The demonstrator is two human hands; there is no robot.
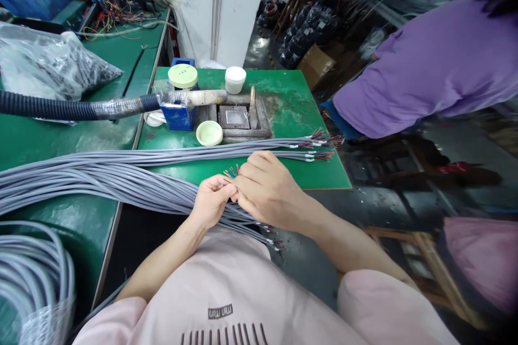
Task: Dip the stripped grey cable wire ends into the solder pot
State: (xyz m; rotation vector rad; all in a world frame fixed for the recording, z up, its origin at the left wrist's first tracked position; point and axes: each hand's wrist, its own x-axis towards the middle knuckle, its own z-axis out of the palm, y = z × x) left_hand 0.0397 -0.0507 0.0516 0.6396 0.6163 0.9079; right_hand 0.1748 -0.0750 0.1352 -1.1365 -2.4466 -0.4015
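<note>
Pinching one grey cable end [231, 173] between them, the left hand [211, 202] and right hand [269, 190] each keep a narrow grip on its coloured wires, just above the cable bundle [121, 178] on the green worktop [283, 113]; fanning the strands apart gently should prevent tangling or fraying.

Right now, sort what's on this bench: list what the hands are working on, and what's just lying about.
In hand:
- left hand and right hand, pinching the coloured wire ends
- grey cable bundle across the green table

Lying about:
- solder pot
- white jar
- green lids
- corrugated hose
- bag of parts
- blue bin
</note>
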